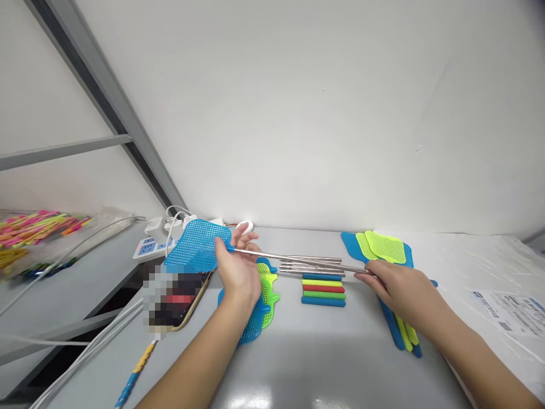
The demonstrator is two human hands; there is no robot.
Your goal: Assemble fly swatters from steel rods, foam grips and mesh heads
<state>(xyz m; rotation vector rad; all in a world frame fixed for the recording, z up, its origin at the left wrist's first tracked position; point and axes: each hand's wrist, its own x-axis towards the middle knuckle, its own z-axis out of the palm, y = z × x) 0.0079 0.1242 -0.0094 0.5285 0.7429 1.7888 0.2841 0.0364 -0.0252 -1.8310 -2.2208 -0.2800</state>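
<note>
A fly swatter with a blue mesh head (198, 244) and a thin metal rod stretches between my two hands, nearly level. My left hand (238, 270) is closed on it at the neck, thumb over the head's base, with some fingers extended. My right hand (398, 289) wraps round the rod's other end; a blue tip (434, 283) in line with the rod shows beyond it. Below lie loose metal rods (310, 265) and a row of coloured handles (323, 288). Loose blue and green swatter heads (268, 295) lie partly hidden by my left forearm.
Swatters with blue and yellow heads (385, 247) are stacked at the right, beside plastic-wrapped material (481, 261). A phone (187, 298), partly pixelated, its cable (134, 375) and a power strip (147, 248) are at the left. Bagged colourful items (42, 227) lie farther left. A wall (315, 113) stands behind.
</note>
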